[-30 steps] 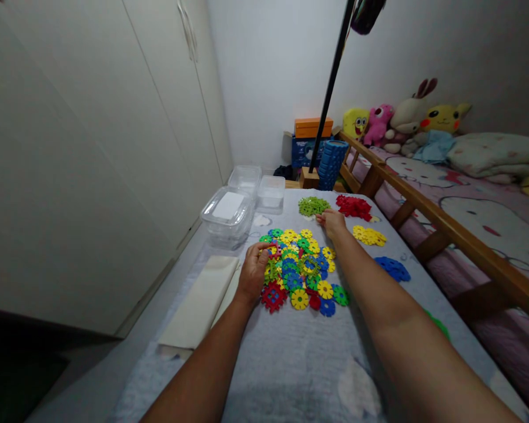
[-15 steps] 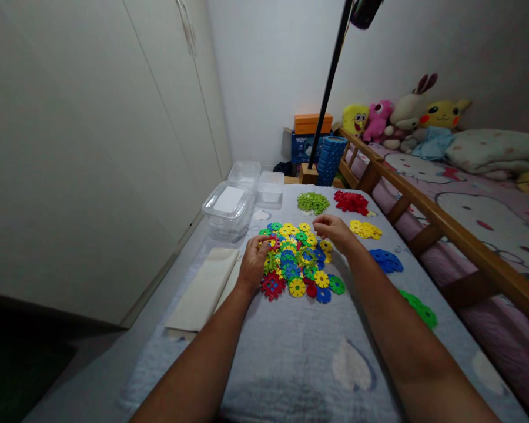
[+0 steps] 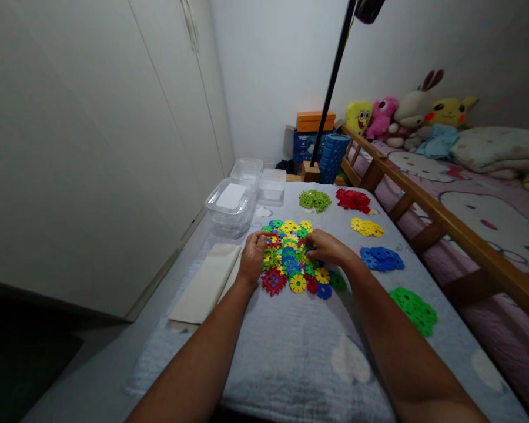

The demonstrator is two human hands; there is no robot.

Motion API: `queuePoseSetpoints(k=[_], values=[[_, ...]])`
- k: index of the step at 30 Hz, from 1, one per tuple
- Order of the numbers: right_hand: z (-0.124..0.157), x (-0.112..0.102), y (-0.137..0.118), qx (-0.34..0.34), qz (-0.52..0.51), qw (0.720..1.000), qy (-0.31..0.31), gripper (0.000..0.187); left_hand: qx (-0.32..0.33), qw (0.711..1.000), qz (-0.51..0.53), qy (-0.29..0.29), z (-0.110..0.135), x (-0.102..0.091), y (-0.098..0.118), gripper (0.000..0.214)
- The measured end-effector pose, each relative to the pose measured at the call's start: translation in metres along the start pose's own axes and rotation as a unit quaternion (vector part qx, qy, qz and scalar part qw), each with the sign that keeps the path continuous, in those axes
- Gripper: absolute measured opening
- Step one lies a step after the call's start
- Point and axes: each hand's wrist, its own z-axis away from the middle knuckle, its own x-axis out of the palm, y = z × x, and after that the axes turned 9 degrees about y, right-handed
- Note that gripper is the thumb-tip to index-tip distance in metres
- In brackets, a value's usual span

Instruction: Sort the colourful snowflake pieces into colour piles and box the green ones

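Observation:
A mixed pile of plastic interlocking discs (image 3: 297, 284) in yellow, green, blue and red lies in the middle of the cloth-covered table. My left hand (image 3: 252, 257) is at the pile's left edge, its fingers closed on a red square interlocking piece (image 3: 273, 239). Over the pile's right side, my right hand (image 3: 328, 247) points its curled fingers down among the pieces. What its fingertips hold, if anything, is hidden. A larger red square piece (image 3: 274, 282) lies at the pile's near left corner.
Sorted heaps stand right and behind: light green (image 3: 314, 201), red (image 3: 353, 200), yellow (image 3: 367, 227), blue (image 3: 382, 258) and green (image 3: 413, 311). Clear plastic boxes (image 3: 230, 205) and a folded beige cloth (image 3: 205, 282) are on the left. A wooden bed rail (image 3: 441, 226) runs along the right.
My right hand has moved left and down from the pile's far right edge into the pile. My left hand stays at the left edge with the red piece. The view has shifted slightly.

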Motion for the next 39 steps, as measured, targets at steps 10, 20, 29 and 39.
queuePoseSetpoints(k=[10, 20, 29, 39], values=[[-0.005, -0.003, 0.017, 0.093, -0.311, 0.946, 0.007, 0.028, -0.071, 0.992, 0.107, -0.013, -0.002, -0.002, 0.001, 0.051], [-0.062, -0.010, 0.056, 0.249, -0.521, 0.758, 0.305, 0.040, -0.097, 0.984, 0.150, -0.019, 0.002, -0.001, 0.007, 0.052], [-0.133, -0.026, 0.087, 0.300, -0.312, 0.769, 0.471, 0.023, -0.085, 0.985, 0.149, -0.013, -0.001, 0.000, -0.001, 0.052], [-0.156, -0.004, 0.101, 0.247, -0.076, 0.863, 0.434, 0.017, -0.123, 0.974, 0.190, -0.022, 0.000, 0.000, -0.005, 0.049]])
